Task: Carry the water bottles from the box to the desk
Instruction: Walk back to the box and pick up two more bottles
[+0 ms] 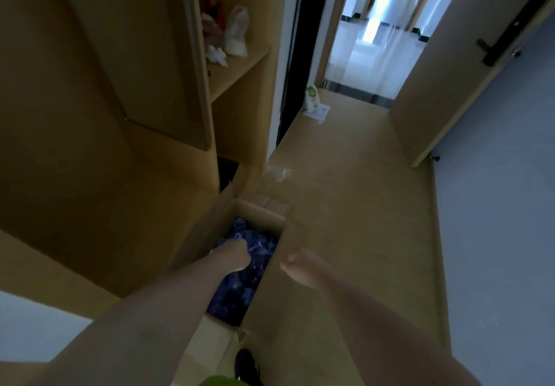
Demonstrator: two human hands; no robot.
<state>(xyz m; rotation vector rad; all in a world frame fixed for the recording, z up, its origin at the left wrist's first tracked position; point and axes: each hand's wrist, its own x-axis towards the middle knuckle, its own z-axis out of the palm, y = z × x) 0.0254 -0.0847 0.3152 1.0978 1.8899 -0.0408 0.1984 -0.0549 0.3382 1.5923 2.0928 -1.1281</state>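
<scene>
An open cardboard box stands on the wooden floor beside a wardrobe. Inside it lie several water bottles with blue caps and blue wrapping, dark and blurred. My left hand reaches down into the box and touches the bottles; its fingers point away and are hidden, so its grip is unclear. My right hand hovers over the box's right flap with loosely curled fingers and holds nothing. No desk is in view.
A wooden wardrobe with an open shelf of small bags fills the left. An open door stands at the right, with a bright corridor beyond it. A white and green bag lies on the floor by the doorway. My dark shoe is near the box.
</scene>
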